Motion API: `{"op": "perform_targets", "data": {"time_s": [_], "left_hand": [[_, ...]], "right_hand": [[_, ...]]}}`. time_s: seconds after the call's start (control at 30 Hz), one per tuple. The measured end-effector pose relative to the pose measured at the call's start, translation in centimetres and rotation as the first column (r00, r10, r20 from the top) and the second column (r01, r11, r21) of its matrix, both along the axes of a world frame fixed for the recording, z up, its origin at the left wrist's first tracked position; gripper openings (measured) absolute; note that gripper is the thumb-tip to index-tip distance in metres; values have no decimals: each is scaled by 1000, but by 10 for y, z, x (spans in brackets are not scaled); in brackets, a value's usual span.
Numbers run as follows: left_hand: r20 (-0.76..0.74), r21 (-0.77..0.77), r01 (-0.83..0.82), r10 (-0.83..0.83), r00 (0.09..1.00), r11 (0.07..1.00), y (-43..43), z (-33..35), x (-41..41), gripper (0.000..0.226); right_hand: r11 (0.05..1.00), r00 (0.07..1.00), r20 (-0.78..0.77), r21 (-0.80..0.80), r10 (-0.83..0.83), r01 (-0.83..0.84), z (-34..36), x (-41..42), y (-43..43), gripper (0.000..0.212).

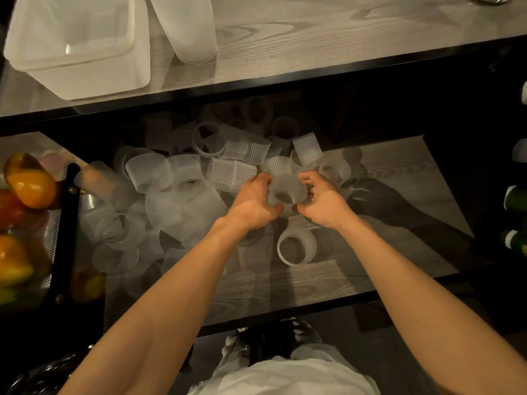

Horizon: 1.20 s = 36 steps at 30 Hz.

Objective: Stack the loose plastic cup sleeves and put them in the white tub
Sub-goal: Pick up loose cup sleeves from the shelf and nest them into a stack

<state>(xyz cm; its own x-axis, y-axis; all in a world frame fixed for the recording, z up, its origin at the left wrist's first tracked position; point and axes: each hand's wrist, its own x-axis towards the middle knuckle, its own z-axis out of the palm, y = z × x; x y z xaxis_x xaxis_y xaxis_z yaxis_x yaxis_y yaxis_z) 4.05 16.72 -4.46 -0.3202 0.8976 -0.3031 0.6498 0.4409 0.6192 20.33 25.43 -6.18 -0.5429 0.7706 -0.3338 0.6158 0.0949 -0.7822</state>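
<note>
Many loose frosted, ribbed plastic cup sleeves [176, 178] lie in a heap across the lower shelf. My left hand [253, 201] and my right hand [322, 201] both grip one sleeve [286, 191] between them, fingers curled round its sides, its opening facing me. Another single sleeve [296, 248] lies on the wood just in front of my hands. The white tub [85, 75] stands on the upper counter at the far left, and a tall stack of sleeves [188, 29] lies beside it to its right.
A perforated metal basket [54, 232] with orange and red fruit sits at the left of the lower shelf. Dark bottles [516, 198] line the right edge. The wooden shelf surface [399, 201] shows at the right of the heap.
</note>
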Motion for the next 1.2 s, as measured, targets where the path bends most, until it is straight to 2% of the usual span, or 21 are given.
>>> {"op": "perform_targets", "data": {"time_s": [0.2,0.4,0.5,0.6,0.73,0.9,1.0,1.1,1.2], "left_hand": [[-115,-73,66,-74,991,995,5,-8,-1,51],[-174,-162,107,-135,975,981,14,-14,3,58],[-199,-185,139,-175,964,973,16,-14,6,61],[-228,-217,154,-203,952,964,16,-15,9,63],[-185,-235,146,-192,964,961,14,-9,6,67],[-48,-94,152,-157,986,984,19,14,-2,63],[-1,6,177,-177,984,984,30,27,-2,73],[9,108,163,-165,986,981,42,27,1,78],[30,112,128,-132,991,985,52,17,9,80]], "right_hand": [[998,994,107,65,-8,1,-13,-6,-1,71],[991,966,254,105,51,-80,-21,-11,2,85],[988,948,312,117,64,-105,-23,-10,0,73],[996,971,235,66,41,-58,-24,-9,-2,64],[999,995,103,-50,-15,20,-21,-2,0,74],[989,999,-28,-142,-40,36,-3,10,7,85],[997,997,-58,-68,-42,38,15,16,13,80],[989,994,-64,119,-83,90,24,19,20,74],[971,990,-93,207,-105,122,17,24,23,72]]}}
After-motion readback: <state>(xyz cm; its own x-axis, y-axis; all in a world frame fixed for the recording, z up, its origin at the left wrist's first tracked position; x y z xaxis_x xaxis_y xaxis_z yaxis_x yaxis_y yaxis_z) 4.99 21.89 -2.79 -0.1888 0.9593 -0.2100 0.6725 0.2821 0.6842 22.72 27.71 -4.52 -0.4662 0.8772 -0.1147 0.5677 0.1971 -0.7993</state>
